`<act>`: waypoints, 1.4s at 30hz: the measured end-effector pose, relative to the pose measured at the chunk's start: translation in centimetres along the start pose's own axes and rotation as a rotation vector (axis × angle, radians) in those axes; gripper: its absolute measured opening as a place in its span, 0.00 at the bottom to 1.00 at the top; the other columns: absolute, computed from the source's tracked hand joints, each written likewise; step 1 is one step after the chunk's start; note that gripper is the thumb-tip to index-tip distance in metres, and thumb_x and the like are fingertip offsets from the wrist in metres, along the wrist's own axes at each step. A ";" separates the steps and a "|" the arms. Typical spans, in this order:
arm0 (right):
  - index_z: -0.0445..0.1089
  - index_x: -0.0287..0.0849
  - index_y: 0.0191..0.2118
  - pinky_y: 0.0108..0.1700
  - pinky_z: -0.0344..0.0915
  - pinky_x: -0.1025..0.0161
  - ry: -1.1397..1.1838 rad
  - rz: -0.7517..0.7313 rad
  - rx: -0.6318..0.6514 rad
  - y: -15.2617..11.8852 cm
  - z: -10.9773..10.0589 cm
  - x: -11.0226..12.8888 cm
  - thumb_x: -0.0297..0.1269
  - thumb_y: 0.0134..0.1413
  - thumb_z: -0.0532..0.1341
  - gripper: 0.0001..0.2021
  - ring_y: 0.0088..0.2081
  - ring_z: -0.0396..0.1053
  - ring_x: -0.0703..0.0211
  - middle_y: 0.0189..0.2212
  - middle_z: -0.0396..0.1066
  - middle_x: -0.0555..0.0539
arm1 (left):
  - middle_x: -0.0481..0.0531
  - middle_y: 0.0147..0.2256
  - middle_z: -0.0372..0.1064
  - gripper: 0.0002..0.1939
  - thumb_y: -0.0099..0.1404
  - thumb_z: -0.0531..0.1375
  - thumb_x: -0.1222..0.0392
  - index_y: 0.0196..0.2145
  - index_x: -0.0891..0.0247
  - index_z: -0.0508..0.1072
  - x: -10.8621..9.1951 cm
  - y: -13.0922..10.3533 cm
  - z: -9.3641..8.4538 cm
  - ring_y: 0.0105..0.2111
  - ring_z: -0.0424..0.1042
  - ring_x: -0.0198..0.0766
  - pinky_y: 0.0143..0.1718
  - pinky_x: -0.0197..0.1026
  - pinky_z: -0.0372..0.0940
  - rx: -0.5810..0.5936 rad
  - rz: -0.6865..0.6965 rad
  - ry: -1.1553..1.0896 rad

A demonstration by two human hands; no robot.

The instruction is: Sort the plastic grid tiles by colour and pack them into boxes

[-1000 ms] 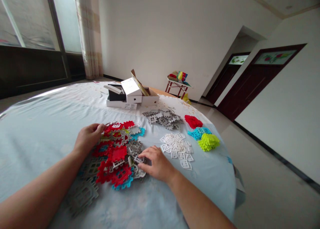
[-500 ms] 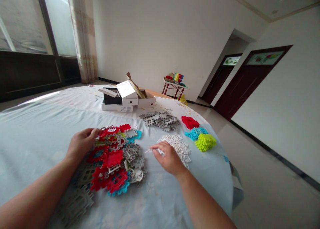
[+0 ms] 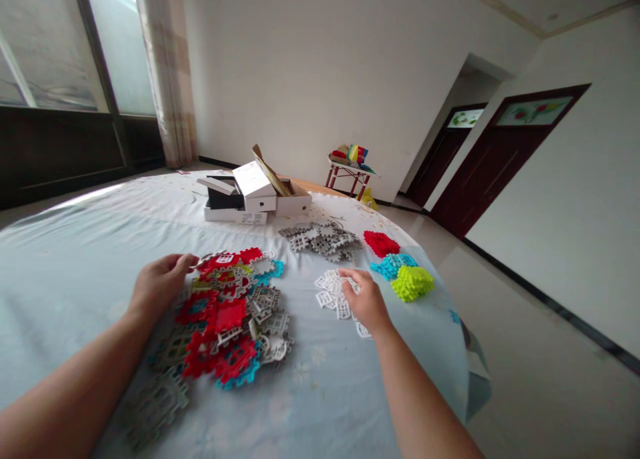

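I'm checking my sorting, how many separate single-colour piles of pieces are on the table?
5: grey pile near the boxes, red pile, blue pile, green pile, and white pile under the right hand. The mixed heap could hide more.

Piles across your table (image 3: 75,245)
Mixed pile (image 3: 225,319) lower centre; window pieces (image 3: 333,292) to its right; three small heaps (image 3: 400,272) further right; boxes (image 3: 255,195) behind, frame centre.
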State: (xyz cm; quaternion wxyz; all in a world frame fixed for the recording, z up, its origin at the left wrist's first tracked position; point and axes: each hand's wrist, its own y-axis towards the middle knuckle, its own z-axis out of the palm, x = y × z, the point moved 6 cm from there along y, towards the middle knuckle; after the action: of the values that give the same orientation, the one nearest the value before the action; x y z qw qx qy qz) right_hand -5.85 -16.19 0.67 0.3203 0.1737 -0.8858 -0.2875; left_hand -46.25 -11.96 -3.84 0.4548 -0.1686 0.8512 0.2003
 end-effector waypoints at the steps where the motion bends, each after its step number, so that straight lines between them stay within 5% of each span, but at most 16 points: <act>1: 0.70 0.42 0.41 0.47 0.62 0.55 0.017 -0.037 0.025 -0.1 0.5 1.0 0.30 0.51 0.53 0.12 0.42 0.66 0.55 0.37 0.72 0.44 | 0.54 0.28 0.74 0.20 0.51 0.54 0.49 0.32 0.66 0.75 0.1 0.0 -0.2 0.30 0.70 0.41 0.30 0.37 0.59 -0.014 -0.006 -0.022; 14: 0.67 0.47 0.45 0.55 0.49 0.51 0.205 -0.601 0.537 -4.3 8.2 19.3 0.36 0.53 0.57 0.13 0.50 0.59 0.54 0.45 0.68 0.47 | 0.59 0.33 0.74 0.22 0.53 0.49 0.50 0.33 0.70 0.74 2.5 1.1 -2.8 0.28 0.72 0.38 0.27 0.35 0.63 -0.190 -0.032 -0.152; 20: 0.65 0.44 0.47 0.57 0.43 0.46 0.083 -0.741 0.694 -6.6 11.7 22.5 0.40 0.49 0.61 0.18 0.55 0.53 0.49 0.50 0.65 0.44 | 0.58 0.32 0.74 0.20 0.53 0.50 0.51 0.33 0.69 0.74 2.4 0.8 -2.6 0.29 0.72 0.38 0.27 0.35 0.62 -0.148 -0.034 -0.127; 25: 0.68 0.46 0.43 0.59 0.40 0.50 0.083 -0.740 0.637 -5.9 11.2 21.8 0.33 0.57 0.54 0.09 0.54 0.54 0.56 0.46 0.69 0.51 | 0.58 0.32 0.73 0.21 0.54 0.52 0.50 0.35 0.69 0.74 1.8 0.6 -2.8 0.30 0.71 0.39 0.28 0.35 0.61 -0.102 -0.051 -0.104; 29: 0.69 0.46 0.43 0.55 0.51 0.57 0.189 -0.557 0.473 -2.7 8.8 19.5 0.37 0.58 0.54 0.10 0.49 0.59 0.60 0.45 0.68 0.49 | 0.56 0.29 0.72 0.22 0.54 0.52 0.49 0.36 0.69 0.74 1.7 0.5 -2.9 0.30 0.70 0.40 0.27 0.35 0.59 -0.104 -0.072 -0.076; 35: 0.71 0.41 0.41 0.36 0.63 0.62 0.264 -0.094 0.263 2.2 6.2 10.1 0.38 0.53 0.58 0.11 0.31 0.64 0.62 0.30 0.68 0.47 | 0.53 0.26 0.72 0.21 0.53 0.53 0.49 0.35 0.66 0.74 1.8 0.5 -2.9 0.30 0.70 0.40 0.29 0.36 0.59 -0.088 -0.079 -0.033; 42: 0.71 0.38 0.36 0.21 0.60 0.70 0.497 0.453 0.268 6.1 7.4 -1.3 0.32 0.40 0.63 0.12 0.20 0.62 0.67 0.19 0.66 0.54 | 0.52 0.27 0.72 0.21 0.52 0.52 0.47 0.35 0.64 0.74 1.5 0.8 -2.4 0.31 0.71 0.42 0.30 0.37 0.60 -0.055 -0.086 0.023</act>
State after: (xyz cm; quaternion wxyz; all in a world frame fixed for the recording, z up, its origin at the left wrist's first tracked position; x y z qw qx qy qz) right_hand -10.61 -7.89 -0.84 0.5560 0.0779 -0.8266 -0.0395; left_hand -49.15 -12.66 -3.75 0.4486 -0.2198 0.8424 0.2020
